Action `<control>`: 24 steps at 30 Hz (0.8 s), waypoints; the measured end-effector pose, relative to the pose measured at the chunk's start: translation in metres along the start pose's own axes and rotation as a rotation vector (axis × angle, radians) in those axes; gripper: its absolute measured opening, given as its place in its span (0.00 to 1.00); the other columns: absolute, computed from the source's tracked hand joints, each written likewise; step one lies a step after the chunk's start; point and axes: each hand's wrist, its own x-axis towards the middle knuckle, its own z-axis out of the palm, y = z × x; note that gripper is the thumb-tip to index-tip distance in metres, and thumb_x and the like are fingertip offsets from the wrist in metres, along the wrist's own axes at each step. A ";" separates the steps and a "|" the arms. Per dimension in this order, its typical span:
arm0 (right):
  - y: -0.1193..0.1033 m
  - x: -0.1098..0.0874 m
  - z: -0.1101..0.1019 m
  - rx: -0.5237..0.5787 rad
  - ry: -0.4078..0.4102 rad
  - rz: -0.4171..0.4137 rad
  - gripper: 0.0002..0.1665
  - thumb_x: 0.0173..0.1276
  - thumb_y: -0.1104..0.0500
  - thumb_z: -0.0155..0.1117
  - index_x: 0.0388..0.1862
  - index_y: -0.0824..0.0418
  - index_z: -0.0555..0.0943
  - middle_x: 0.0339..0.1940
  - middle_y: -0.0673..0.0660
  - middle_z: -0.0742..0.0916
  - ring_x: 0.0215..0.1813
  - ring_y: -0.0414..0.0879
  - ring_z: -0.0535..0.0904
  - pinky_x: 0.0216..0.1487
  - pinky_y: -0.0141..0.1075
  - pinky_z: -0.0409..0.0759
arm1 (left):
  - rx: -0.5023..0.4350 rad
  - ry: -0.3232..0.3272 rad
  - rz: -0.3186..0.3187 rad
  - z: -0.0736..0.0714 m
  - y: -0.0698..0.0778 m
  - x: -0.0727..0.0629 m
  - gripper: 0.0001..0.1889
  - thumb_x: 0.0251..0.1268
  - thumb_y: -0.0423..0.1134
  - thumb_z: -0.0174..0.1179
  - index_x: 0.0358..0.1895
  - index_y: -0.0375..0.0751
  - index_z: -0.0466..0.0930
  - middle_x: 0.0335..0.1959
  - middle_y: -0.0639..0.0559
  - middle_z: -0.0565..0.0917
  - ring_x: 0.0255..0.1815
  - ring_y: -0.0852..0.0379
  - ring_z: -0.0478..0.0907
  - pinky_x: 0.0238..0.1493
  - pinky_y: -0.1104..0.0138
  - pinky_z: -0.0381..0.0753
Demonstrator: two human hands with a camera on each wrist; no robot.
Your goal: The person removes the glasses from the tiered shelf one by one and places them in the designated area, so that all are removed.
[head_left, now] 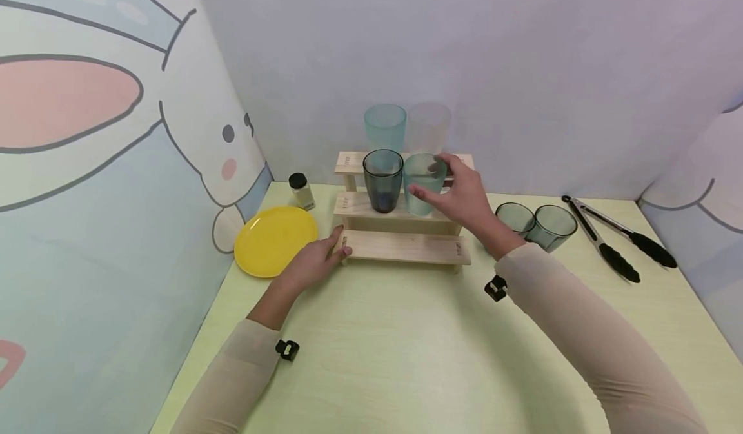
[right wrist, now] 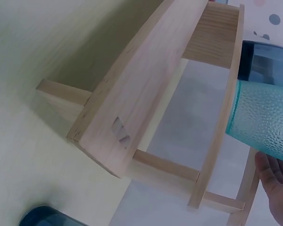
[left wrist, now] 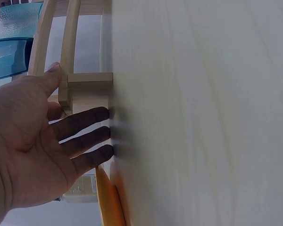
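- Three steps make up the wooden rack (head_left: 406, 247) ahead of you, its tall side near the rear wall (head_left: 551, 86).
- Your widest room lies on the pale tabletop (head_left: 395, 350) between your forearms (head_left: 586, 331), running from the rack's front edge down to the bottom of the head view.
- On your left the room narrows: the yellow plate (head_left: 275, 240) lies near the tabletop's left edge, with the black-capped jar (head_left: 303, 193) just behind it.
- On your right, two dark glasses (head_left: 553, 227) stand side by side close to your forearm; the black-handled tongs (head_left: 618, 263) lie beyond them, toward the right edge.
- Your right hand (head_left: 461, 192) holds the textured teal glass (head_left: 424, 186), thumb at its near side, fingers round the right.
- That glass is upright at the right half of the middle step (head_left: 351, 205), just beside the smoky glass (head_left: 383, 182); you cannot tell whether its base rests fully on the wood.
- Behind it, a blue-green glass (head_left: 386, 124) and a pale clear glass (head_left: 429, 124) stand on the top step (head_left: 350, 163).
- Your left hand (head_left: 316, 261) pinches the left end of the lowest step (head_left: 400, 246), three fingers extended, well apart from the teal glass.
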 end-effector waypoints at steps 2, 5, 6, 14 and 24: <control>0.000 0.000 0.001 0.000 0.010 -0.005 0.55 0.67 0.35 0.82 0.83 0.59 0.71 0.68 0.62 0.86 0.65 0.64 0.87 0.67 0.59 0.86 | -0.001 0.000 0.004 0.000 0.000 -0.001 0.45 0.86 0.67 0.50 0.93 0.48 0.50 0.67 0.35 0.87 0.59 0.43 0.85 0.71 0.43 0.83; -0.001 0.000 0.001 0.018 0.032 -0.020 0.52 0.68 0.37 0.82 0.81 0.60 0.72 0.66 0.62 0.87 0.65 0.62 0.87 0.67 0.59 0.86 | -0.001 -0.001 0.018 -0.001 -0.001 -0.001 0.45 0.87 0.67 0.50 0.92 0.46 0.50 0.66 0.34 0.88 0.58 0.43 0.85 0.70 0.43 0.84; -0.002 0.000 0.000 0.025 0.040 -0.028 0.52 0.68 0.37 0.83 0.80 0.61 0.73 0.66 0.62 0.87 0.64 0.62 0.87 0.67 0.59 0.86 | -0.001 0.000 0.022 -0.001 -0.001 -0.001 0.45 0.87 0.67 0.50 0.92 0.46 0.50 0.66 0.34 0.88 0.59 0.42 0.86 0.70 0.43 0.84; -0.005 -0.002 -0.014 0.025 0.059 -0.061 0.50 0.68 0.38 0.83 0.80 0.61 0.74 0.66 0.62 0.88 0.66 0.60 0.87 0.68 0.59 0.86 | 0.006 -0.002 0.036 -0.004 -0.001 0.001 0.45 0.88 0.67 0.49 0.93 0.45 0.49 0.68 0.33 0.86 0.60 0.42 0.86 0.70 0.43 0.83; 0.005 -0.019 -0.054 -0.015 0.107 -0.041 0.48 0.71 0.41 0.81 0.80 0.60 0.74 0.68 0.60 0.87 0.71 0.58 0.84 0.72 0.59 0.83 | 0.006 -0.003 0.020 -0.004 0.000 0.001 0.45 0.87 0.67 0.49 0.93 0.45 0.49 0.67 0.33 0.87 0.59 0.42 0.85 0.70 0.43 0.83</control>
